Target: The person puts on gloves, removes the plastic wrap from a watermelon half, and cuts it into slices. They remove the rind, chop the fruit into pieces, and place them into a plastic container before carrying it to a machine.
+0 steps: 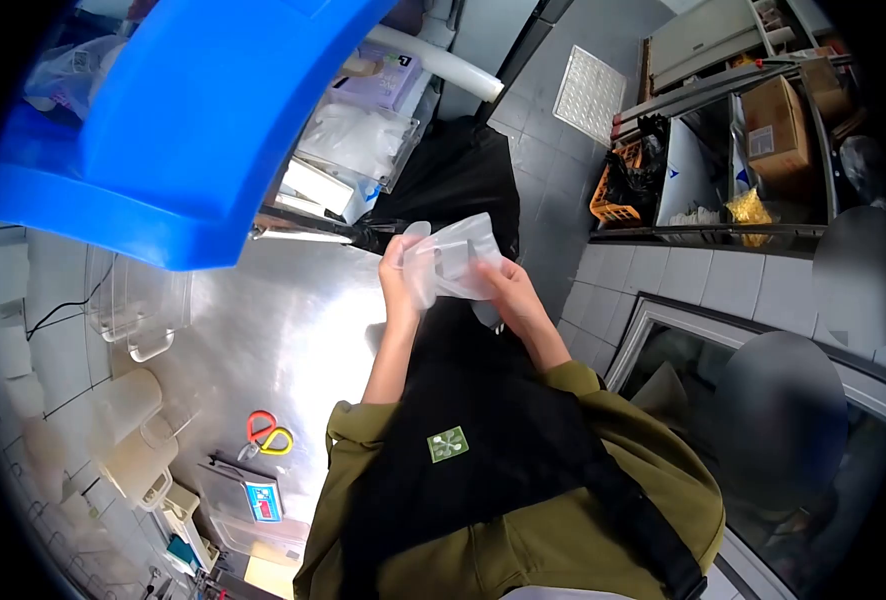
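Note:
In front of my black apron [453, 375] I hold up a thin translucent plastic piece [458, 255], which could be a bag or a disposable glove. My left hand [396, 280] pinches its left edge, the fingers partly behind the plastic. At its lower right edge, my right hand [513, 295] grips it between thumb and fingers. The plastic is spread between both hands, above the edge of a steel table [263, 340]. Just beyond my hands hangs a black bag or cloth [463, 180].
Scissors [265, 435] with red and yellow handles lie on the table. A big blue plastic bin or lid [183, 120] looms at upper left. Nearby are a tray of white plastic [358, 140] and a purple box [393, 80]. Shelving with a cardboard box [775, 128] stands right.

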`<state>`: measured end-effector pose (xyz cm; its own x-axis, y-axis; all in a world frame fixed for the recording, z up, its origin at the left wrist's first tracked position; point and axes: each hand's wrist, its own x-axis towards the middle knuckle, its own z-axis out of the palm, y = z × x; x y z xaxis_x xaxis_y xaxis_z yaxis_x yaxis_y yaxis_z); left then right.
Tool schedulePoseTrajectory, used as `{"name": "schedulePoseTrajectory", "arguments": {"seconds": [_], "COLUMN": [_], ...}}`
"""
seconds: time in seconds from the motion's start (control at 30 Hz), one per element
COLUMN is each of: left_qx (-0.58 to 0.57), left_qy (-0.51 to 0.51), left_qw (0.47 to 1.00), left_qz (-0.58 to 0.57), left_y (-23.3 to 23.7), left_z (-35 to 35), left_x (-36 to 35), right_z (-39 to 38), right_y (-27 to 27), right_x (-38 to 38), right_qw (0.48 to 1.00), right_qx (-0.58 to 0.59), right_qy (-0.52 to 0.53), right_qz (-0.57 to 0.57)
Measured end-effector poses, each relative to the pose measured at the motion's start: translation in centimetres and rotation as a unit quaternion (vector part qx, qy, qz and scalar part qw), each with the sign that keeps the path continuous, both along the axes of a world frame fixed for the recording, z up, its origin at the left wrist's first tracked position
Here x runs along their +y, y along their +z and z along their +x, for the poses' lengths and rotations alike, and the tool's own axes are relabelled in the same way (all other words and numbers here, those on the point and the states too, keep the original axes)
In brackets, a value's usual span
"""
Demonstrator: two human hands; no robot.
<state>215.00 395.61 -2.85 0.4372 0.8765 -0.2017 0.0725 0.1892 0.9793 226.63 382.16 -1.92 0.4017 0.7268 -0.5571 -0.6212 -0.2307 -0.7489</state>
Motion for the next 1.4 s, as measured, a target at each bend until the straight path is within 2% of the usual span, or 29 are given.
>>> {"name": "schedulePoseTrajectory", "arguments": {"seconds": [0.1,0.13,0.17,0.2,0.23,0.27,0.3,0.37,0.43,0.5,0.57,0.67,0.7,0.77,0.8,0.83,0.9,0.93,0.97,1.03,1.1,1.13,1.23,1.33,1.4], "left_qx": [0.038,0.004,0.039,-0.021,-0.084,-0.194,-0.136,-0.058,-0.106,-0.121,-0.168,-0.230,-0.208,-0.154,-0.137,-0.118,-0.086,-0.073,-0.060,-0.064,-0.043,-0.084,0.016,0.015,0.035], "left_qy": [0.044,0.092,0.072,0.065,0.060,-0.012,0.080,0.036,-0.075,-0.160,-0.041,0.111,0.131,0.171,0.201,0.233,0.281,0.294,0.305,0.345,0.388,0.377,0.425,0.450,0.416], "left_qw": [0.985,0.975,0.965,0.947,0.921,0.909,0.912,0.927,0.901,0.920,0.918,0.900,0.916,0.940,0.945,0.946,0.942,0.939,0.937,0.924,0.914,0.915,0.898,0.881,0.898], "left_qz": [-0.163,-0.201,-0.248,-0.314,-0.376,-0.368,-0.378,-0.368,-0.414,-0.336,-0.357,-0.353,-0.317,-0.250,-0.220,-0.191,-0.162,-0.161,-0.161,-0.152,-0.111,-0.116,-0.110,-0.146,-0.137], "left_y": [-0.3,0.1,-0.2,-1.1,-2.1,-2.8,-1.2,-0.1,1.3,2.4,1.8,1.0,1.1,0.8,0.8,0.6,0.7,0.6,0.7,1.7,2.4,1.7,-0.1,0.0,1.0], "left_z": [0.1,0.1,-0.3,-0.5,-1.0,-2.5,-2.3,-4.1,-5.9,-6.9,-7.3,-7.9,-8.3,-9.2,-9.7,-10.2,-10.3,-10.3,-10.2,-9.7,-9.4,-9.2,-8.7,-7.5,-7.5], "left_x": [-0.1,-0.4,0.2,1.0,1.6,1.5,0.5,-3.4,-6.7,-8.0,-8.6,-9.4,-9.8,-10.6,-11.2,-11.8,-13.3,-14.1,-15.0,-16.4,-18.0,-19.6,-22.8,-23.6,-23.7], "right_z": [0.2,0.5,0.8,0.8,0.5,0.2,0.0,-1.2,-2.3,-3.1,-4.5,-5.6,-5.4,-4.4,-4.7,-4.6,-4.9,-5.4,-6.0,-6.5,-6.4,-6.4,-5.5,-5.3,-5.8], "right_y": [0.5,0.5,0.2,-0.1,-0.4,-0.5,-0.5,0.1,-0.3,-1.1,-0.9,-1.8,-2.1,-2.9,-2.6,-1.8,1.1,1.8,2.7,1.5,0.9,1.0,-2.5,-3.0,-2.1], "right_x": [-1.7,-2.5,-3.4,-4.1,-4.4,-4.7,-4.7,-3.8,-2.6,-1.9,-1.1,-1.1,-1.4,-1.9,-2.0,-1.5,-0.3,-0.1,0.1,-0.5,-1.1,-1.3,-2.6,-3.7,-3.8], "right_qw": [0.997,0.993,0.987,0.979,0.986,0.991,0.994,0.994,0.993,0.995,0.997,1.000,0.993,0.950,0.941,0.898,0.800,0.775,0.749,0.757,0.799,0.816,0.825,0.834,0.785], "right_qx": [-0.054,-0.078,-0.103,-0.127,-0.117,-0.107,-0.099,-0.104,-0.110,-0.091,-0.047,-0.016,-0.086,-0.224,-0.303,-0.401,-0.441,-0.381,-0.351,-0.333,-0.282,-0.239,-0.191,-0.172,-0.220], "right_qy": [0.053,0.084,0.116,0.148,0.107,0.067,0.028,-0.014,-0.046,-0.038,-0.050,0.003,0.069,0.199,0.148,0.174,0.349,0.442,0.525,0.530,0.512,0.517,0.527,0.523,0.577], "right_qz": [-0.027,-0.035,-0.043,-0.051,-0.045,-0.038,-0.030,-0.013,0.014,0.030,0.043,-0.007,-0.038,-0.089,0.029,0.049,0.207,0.241,0.199,0.187,0.142,0.095,0.071,0.041,0.058]}}
